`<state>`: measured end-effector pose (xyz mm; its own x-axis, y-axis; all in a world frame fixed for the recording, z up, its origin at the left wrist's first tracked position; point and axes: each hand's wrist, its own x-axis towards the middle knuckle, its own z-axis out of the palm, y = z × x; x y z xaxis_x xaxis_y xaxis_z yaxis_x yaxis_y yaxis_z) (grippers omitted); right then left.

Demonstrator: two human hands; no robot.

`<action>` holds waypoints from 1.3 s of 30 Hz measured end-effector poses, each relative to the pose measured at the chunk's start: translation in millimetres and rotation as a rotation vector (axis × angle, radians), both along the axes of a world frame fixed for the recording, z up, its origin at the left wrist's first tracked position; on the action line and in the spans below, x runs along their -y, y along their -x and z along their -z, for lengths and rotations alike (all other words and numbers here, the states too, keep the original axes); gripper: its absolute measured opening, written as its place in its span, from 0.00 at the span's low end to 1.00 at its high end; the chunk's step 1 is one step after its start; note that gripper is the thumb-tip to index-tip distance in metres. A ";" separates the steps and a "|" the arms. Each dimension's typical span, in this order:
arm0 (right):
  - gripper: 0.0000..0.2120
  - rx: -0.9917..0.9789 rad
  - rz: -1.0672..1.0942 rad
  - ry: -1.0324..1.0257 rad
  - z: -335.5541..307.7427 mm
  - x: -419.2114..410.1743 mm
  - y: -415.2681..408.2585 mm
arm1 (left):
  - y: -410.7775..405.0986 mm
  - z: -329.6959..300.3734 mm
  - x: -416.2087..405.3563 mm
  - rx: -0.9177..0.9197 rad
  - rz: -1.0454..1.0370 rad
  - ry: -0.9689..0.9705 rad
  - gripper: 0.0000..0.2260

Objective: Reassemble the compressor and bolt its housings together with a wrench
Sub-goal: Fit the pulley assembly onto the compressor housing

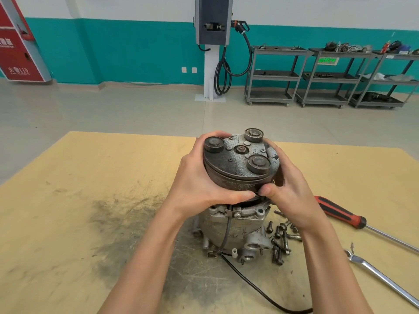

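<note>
The compressor's grey aluminium body (235,230) stands upright on the wooden table (68,223). Over its top sits the dark round clutch pulley (235,162), tilted toward me, with three round dampers and a centre nut on its face. My left hand (199,180) grips the pulley's left side. My right hand (288,189) grips its right side, and the two thumbs nearly meet at the front rim. Several bolts (280,241) lie on the table right of the body. A silver wrench (381,277) lies further right.
A red-and-black handled screwdriver (340,214) lies on the table at the right, beyond the bolts. A black cable (260,291) runs from the compressor toward me. On the floor behind stand grey shelf carts (272,75) and a wall charger post (213,53).
</note>
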<state>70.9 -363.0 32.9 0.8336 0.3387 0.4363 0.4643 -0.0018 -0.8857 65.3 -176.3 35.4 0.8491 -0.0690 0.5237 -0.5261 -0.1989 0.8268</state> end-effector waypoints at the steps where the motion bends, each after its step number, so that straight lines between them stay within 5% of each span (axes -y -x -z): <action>1: 0.44 0.002 0.002 -0.001 0.4 0.1 -0.2 | 0.0 -0.1 0.2 0.002 -0.001 -0.001 0.39; 39: 0.41 -0.093 -0.047 -0.053 0.3 0.4 1.0 | 2.7 -0.9 3.9 0.071 -0.047 -0.054 0.39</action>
<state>69.9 -363.4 32.6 0.8549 0.3571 0.3763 0.3787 0.0662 -0.9231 62.6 -180.2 36.3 0.8128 -0.0598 0.5795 -0.5722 -0.2685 0.7749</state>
